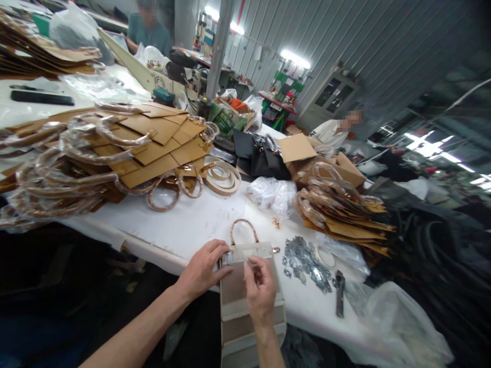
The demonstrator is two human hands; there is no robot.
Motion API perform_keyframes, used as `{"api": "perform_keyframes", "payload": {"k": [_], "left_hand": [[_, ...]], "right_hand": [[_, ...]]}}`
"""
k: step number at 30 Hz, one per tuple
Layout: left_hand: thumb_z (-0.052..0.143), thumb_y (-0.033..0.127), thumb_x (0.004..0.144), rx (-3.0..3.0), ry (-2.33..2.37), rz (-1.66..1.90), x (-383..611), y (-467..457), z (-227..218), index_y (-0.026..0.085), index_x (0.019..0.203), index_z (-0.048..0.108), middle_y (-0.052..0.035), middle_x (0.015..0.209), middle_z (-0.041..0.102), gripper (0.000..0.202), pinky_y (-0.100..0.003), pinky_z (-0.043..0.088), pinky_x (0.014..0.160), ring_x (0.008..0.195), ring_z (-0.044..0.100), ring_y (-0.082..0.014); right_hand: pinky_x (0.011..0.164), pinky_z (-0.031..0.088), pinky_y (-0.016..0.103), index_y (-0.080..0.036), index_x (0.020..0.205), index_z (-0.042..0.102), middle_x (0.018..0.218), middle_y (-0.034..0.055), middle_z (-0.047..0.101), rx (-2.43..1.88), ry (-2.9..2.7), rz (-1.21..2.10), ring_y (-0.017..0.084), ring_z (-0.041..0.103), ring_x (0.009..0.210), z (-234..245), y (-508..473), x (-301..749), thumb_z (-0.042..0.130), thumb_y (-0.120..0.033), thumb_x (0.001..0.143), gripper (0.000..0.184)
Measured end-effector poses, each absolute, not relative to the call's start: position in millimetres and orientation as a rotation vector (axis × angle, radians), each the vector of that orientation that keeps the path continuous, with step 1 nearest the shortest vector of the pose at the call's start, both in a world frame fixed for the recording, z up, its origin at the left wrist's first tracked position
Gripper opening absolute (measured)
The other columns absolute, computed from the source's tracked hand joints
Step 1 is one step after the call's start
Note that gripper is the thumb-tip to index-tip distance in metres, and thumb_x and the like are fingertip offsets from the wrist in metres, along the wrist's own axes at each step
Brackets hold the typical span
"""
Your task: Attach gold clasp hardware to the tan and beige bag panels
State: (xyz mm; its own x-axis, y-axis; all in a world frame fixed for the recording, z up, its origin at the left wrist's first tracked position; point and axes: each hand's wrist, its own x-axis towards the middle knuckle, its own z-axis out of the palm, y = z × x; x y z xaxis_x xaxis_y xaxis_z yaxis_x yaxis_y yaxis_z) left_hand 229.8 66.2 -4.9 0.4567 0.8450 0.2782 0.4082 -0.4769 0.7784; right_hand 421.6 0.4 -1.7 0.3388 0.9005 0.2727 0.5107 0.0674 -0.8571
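Note:
A light beige bag piece [235, 286] with a stitched end and folded sections lies over the table's front edge. Its wrapped brown ring handle [244, 222] sticks out at the far end, and a small metal fitting [276, 250] shows at its right corner. My left hand [209, 263] grips the piece by its upper left edge, thumb on top. Above the stitched end, the fingers of my right hand [261, 289] are pinched together; whatever they hold is too small to make out. To the right lies a spread of small grey metal plates [307, 263].
A dark hand tool [339, 294] and clear plastic bags [406, 322] lie at right. Tan bag pieces with wrapped handles are heaped at left [153, 138] and right [345, 220]. Black bags [268, 158] and a strap coil [222, 177] stand behind. Two people are farther back.

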Motion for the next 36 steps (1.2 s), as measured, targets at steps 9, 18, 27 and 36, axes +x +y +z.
{"api": "perform_keyframes", "payload": {"k": [9, 18, 27, 36], "left_hand": [[0.067, 0.035, 0.095, 2.163, 1.029, 0.909, 231, 69, -9, 0.025, 0.124, 0.063, -0.0101, 0.129, 0.063, 0.031, -0.044, 0.057, 0.102, 0.117, 0.065, -0.0258], [0.062, 0.017, 0.095, 2.448, 0.970, 0.821, 248, 60, 24, 0.028, 0.129, 0.059, -0.0077, 0.127, 0.063, 0.036, -0.048, 0.056, 0.101, 0.117, 0.060, -0.0282], [0.061, 0.016, 0.091, 2.342, 1.094, 0.622, 347, 63, 34, 0.018, 0.119, 0.056, -0.0103, 0.116, 0.059, 0.029, -0.044, 0.055, 0.097, 0.110, 0.061, -0.0270], [0.058, 0.027, 0.097, 2.463, 1.168, 0.652, 352, 75, 18, 0.021, 0.102, 0.061, -0.0069, 0.104, 0.061, 0.009, -0.036, 0.052, 0.082, 0.095, 0.063, -0.0241]], "right_hand": [[0.107, 0.052, 0.048, -0.018, 0.132, 0.066, 0.128, 0.0146, 0.067, -1.800, -1.407, 0.122, 0.029, 0.062, 0.122, -16, -20, 492, 0.058, -0.042, 0.102, 0.038], [0.105, 0.054, 0.044, -0.020, 0.141, 0.062, 0.128, 0.0137, 0.067, -1.853, -1.348, 0.213, 0.028, 0.063, 0.120, -19, -35, 475, 0.055, -0.039, 0.104, 0.042], [0.100, 0.054, 0.045, -0.024, 0.141, 0.061, 0.121, 0.0119, 0.064, -1.879, -1.362, 0.110, 0.027, 0.061, 0.113, -23, -35, 469, 0.049, -0.035, 0.107, 0.038], [0.100, 0.054, 0.049, -0.026, 0.135, 0.064, 0.123, 0.0117, 0.062, -1.944, -1.435, 0.056, 0.029, 0.060, 0.117, 1, -32, 467, 0.050, -0.027, 0.105, 0.033]]}}
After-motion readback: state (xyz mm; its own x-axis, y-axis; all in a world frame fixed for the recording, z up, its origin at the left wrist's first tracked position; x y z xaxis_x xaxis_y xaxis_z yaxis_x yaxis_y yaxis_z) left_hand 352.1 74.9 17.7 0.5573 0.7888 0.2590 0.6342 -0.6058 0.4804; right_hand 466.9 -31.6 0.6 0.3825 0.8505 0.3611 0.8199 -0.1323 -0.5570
